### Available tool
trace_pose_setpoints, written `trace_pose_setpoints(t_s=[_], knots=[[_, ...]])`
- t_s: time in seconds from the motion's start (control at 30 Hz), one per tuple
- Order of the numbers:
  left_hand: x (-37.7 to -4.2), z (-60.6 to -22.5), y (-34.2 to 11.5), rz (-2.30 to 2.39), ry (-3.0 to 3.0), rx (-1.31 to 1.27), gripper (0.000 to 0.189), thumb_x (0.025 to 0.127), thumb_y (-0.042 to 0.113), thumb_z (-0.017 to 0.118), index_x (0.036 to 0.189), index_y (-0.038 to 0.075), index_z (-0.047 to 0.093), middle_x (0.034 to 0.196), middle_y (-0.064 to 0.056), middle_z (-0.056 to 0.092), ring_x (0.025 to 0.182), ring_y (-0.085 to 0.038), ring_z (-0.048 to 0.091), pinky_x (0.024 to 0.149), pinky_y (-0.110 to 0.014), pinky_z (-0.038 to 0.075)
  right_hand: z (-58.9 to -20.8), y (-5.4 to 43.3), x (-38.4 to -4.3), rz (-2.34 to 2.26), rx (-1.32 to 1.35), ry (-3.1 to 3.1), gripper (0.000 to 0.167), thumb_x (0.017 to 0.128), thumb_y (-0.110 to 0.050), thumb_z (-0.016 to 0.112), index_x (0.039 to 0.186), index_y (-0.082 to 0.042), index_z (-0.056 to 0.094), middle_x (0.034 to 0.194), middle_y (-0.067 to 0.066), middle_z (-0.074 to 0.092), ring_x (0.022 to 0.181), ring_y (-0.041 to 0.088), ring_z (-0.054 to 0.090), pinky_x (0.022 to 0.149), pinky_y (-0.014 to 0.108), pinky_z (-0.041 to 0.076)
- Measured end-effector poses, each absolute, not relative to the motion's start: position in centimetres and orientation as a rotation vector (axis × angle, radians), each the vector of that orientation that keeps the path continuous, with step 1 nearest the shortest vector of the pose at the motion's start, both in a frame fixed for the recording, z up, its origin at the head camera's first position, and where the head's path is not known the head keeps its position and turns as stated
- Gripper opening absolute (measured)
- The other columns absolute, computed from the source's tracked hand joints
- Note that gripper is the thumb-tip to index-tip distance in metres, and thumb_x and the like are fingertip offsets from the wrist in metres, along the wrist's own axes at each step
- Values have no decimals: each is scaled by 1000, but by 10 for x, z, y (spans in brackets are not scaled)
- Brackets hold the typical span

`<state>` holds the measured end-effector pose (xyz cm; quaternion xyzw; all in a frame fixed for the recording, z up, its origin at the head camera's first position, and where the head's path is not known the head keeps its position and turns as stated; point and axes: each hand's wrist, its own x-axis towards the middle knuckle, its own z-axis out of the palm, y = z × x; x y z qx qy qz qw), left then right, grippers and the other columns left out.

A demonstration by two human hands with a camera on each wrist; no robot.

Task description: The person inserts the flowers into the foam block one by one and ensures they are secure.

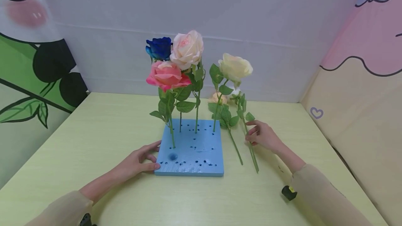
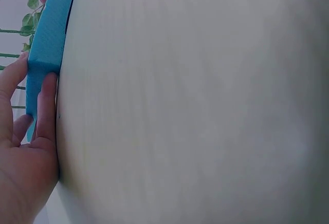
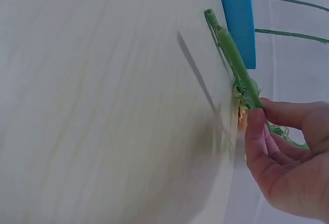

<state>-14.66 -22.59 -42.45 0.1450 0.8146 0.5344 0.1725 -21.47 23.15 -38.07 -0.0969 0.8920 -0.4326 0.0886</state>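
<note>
A blue foam board [image 1: 204, 152] with small holes lies flat on the table. My left hand [image 1: 139, 159] holds it at the left edge and near corner; in the left wrist view, fingers [image 2: 49, 93] touch its side. Standing in the board are a blue rose [image 1: 159, 48], a pale pink rose [image 1: 187, 49], a deeper pink rose [image 1: 168, 76] and a cream rose [image 1: 235, 67]. Right of it, my right hand [image 1: 263, 137] pinches a green rose stem [image 3: 234, 54] between thumb and fingers. That stem's white bloom [image 1: 235, 90] is partly hidden behind the cream rose.
A peach rose [image 1: 218, 98] lies on the table between the board and my right hand, its stem pointing toward me. The pale table [image 1: 110, 125] meets a white back wall [image 1: 267, 16]. Cartoon-printed panels [image 1: 355, 90] flank both sides.
</note>
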Motion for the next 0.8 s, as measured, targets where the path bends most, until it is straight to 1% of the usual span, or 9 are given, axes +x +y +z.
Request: trace_pose_setpoints(t_s=[0.17,0.3,0.4,0.6,0.7,0.8], knots=[[-146,-424,-226,1505,2323,416,85,87,25,76,156,12,28,147,-21,43,99,-7,61,82,-22,56,-375,232,-214,-1340,-276,2677,55,91,-2,66,141,4,44,106,25,65,82,24,70,69,34,60],[-146,-424,-225,1496,2329,414,85,87,25,75,156,12,28,147,-21,43,99,-7,61,82,-21,55,-369,232,-213,-1387,-271,2713,56,91,-3,66,142,3,44,106,26,65,82,24,69,68,34,60],[-146,-424,-225,1493,2328,410,85,87,26,75,156,12,28,147,-21,43,99,-8,62,82,-21,55,-363,233,-212,-1425,-265,2747,56,91,-3,66,143,2,44,107,26,65,82,19,68,68,32,60],[-146,-424,-225,1503,2321,408,86,87,25,75,157,11,27,148,-22,43,98,-7,62,82,-22,56,-350,232,-210,-1538,-238,2795,55,91,-3,67,141,-1,46,109,23,63,79,0,64,68,30,60],[-146,-424,-225,1508,2316,406,86,87,25,76,157,11,27,148,-22,42,98,-7,62,81,-23,56,-343,232,-208,-1594,-232,2816,54,91,-5,67,141,-2,47,108,22,62,79,-3,63,68,28,60],[-146,-423,-225,1507,2316,403,86,87,25,76,157,11,27,148,-22,42,98,-7,62,81,-23,57,-336,231,-206,-1641,-232,2844,52,92,-6,67,140,-3,47,107,20,62,79,-3,63,69,28,59]])
